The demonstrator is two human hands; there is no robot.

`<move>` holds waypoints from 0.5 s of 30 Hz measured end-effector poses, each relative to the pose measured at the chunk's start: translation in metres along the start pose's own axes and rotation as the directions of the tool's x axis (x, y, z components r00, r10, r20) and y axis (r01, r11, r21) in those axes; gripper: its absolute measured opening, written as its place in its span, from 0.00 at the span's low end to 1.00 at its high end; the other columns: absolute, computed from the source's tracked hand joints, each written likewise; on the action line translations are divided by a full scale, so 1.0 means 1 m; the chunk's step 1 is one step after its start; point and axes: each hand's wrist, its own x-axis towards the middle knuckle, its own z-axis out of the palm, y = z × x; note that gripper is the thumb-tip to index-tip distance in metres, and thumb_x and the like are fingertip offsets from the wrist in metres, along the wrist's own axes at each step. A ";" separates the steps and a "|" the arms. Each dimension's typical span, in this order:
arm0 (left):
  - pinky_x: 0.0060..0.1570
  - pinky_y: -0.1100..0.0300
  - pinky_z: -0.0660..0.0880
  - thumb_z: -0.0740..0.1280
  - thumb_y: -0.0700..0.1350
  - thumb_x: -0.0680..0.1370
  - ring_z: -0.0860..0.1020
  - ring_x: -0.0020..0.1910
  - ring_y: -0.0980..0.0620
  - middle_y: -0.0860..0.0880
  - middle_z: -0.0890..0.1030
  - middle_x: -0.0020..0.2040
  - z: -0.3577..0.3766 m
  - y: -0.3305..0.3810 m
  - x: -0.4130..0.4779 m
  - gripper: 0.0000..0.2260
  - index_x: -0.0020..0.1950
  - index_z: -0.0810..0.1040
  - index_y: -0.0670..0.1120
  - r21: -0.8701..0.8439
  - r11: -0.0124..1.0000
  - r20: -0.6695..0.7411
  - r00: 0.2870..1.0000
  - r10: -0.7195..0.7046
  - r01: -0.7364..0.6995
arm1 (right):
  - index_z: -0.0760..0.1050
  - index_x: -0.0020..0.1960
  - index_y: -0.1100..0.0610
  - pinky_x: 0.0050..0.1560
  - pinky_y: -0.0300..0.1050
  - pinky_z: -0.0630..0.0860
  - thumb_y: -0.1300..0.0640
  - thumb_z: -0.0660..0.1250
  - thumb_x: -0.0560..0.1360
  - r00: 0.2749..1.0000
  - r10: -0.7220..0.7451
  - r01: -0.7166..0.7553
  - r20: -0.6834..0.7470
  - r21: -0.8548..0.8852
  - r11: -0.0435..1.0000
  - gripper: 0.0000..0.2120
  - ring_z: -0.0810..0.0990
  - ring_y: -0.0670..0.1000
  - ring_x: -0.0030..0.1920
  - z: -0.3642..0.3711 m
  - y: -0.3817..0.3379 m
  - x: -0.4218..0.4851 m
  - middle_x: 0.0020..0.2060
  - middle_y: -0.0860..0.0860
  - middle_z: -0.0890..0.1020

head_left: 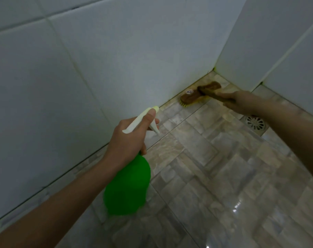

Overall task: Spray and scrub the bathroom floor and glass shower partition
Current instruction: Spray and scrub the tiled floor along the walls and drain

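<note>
A: Two hands, both full. What worries you here?

B: The left hand (129,138) has its fingers curled round the neck of the translucent green plastic spray bottle with the white trigger head (128,185), thumb laid along the top. It hangs on the near side of the round metal floor drain (256,122), off to the drain's left. The right hand (241,102) reaches just past that drain, fingers wrapped round the handle of the brown wooden scrub brush with yellow bristles (193,96). The bristles sit where the floor meets the white tiled wall (80,68), beyond the drain and to its left.

A: So a squeeze now?

B: It could mist the brush hand, I'd judge. The nozzle points roughly toward that same joint.

A: And underfoot?

B: The beige stone-pattern tiled floor (214,167) shines on the near side of the drain, so it is probably wet. A hard stroke with weight leaned forward could let the brush skid, and the knuckles would meet the wall. The bottle looks blurred and may be swinging; held only by the neck, it could slip from damp fingers.

A: The glass partition?

B: Not in view, so I cannot say how it stands.
</note>
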 end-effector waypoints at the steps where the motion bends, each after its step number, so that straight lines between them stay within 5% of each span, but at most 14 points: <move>1: 0.32 0.56 0.73 0.63 0.67 0.76 0.82 0.36 0.35 0.57 0.88 0.46 0.003 0.000 0.003 0.14 0.41 0.86 0.64 -0.010 1.000 -0.012 1.000 0.002 -0.002 | 0.60 0.75 0.44 0.48 0.42 0.64 0.54 0.59 0.81 1.000 0.003 -0.003 0.002 0.002 1.000 0.24 0.77 0.58 0.50 -0.004 0.002 -0.001 0.54 0.59 0.79; 5: 0.33 0.52 0.76 0.63 0.68 0.74 0.84 0.46 0.34 0.56 0.88 0.46 0.009 0.002 0.015 0.14 0.42 0.85 0.65 -0.045 0.999 -0.027 0.999 -0.030 0.029 | 0.64 0.74 0.49 0.26 0.33 0.67 0.54 0.57 0.82 0.958 0.125 -0.086 0.259 -0.158 0.984 0.20 0.72 0.43 0.25 -0.041 -0.004 -0.039 0.32 0.49 0.72; 7: 0.33 0.52 0.76 0.64 0.69 0.74 0.84 0.43 0.35 0.55 0.88 0.46 0.010 0.004 0.021 0.16 0.42 0.86 0.63 -0.041 0.999 -0.031 0.999 -0.029 0.028 | 0.66 0.72 0.49 0.29 0.36 0.70 0.54 0.57 0.82 0.953 0.161 -0.085 0.257 -0.285 0.955 0.19 0.71 0.45 0.26 -0.048 -0.007 -0.037 0.32 0.50 0.74; 9: 0.32 0.54 0.76 0.65 0.68 0.76 0.83 0.35 0.38 0.56 0.88 0.45 0.014 0.006 0.024 0.19 0.43 0.87 0.57 -0.022 1.000 -0.028 0.999 -0.016 0.015 | 0.70 0.70 0.50 0.36 0.45 0.74 0.52 0.58 0.81 0.984 0.088 -0.051 0.154 -0.232 0.971 0.18 0.75 0.50 0.32 -0.037 -0.001 -0.015 0.35 0.52 0.76; 12: 0.31 0.56 0.74 0.64 0.65 0.78 0.78 0.25 0.43 0.58 0.87 0.44 0.019 0.010 0.027 0.18 0.43 0.86 0.56 0.008 1.000 -0.015 1.000 -0.005 0.005 | 0.59 0.70 0.36 0.34 0.43 0.70 0.52 0.58 0.82 0.998 0.043 -0.041 0.038 -0.055 0.998 0.20 0.76 0.55 0.36 -0.023 0.016 0.016 0.40 0.55 0.77; 15: 0.31 0.57 0.73 0.62 0.61 0.80 0.75 0.23 0.49 0.58 0.87 0.45 0.022 0.015 0.030 0.18 0.44 0.86 0.52 -0.009 1.000 -0.015 1.000 -0.017 0.017 | 0.62 0.73 0.40 0.27 0.40 0.68 0.53 0.60 0.81 0.976 0.111 -0.126 0.190 0.066 0.990 0.22 0.71 0.51 0.24 -0.042 0.031 0.012 0.31 0.55 0.75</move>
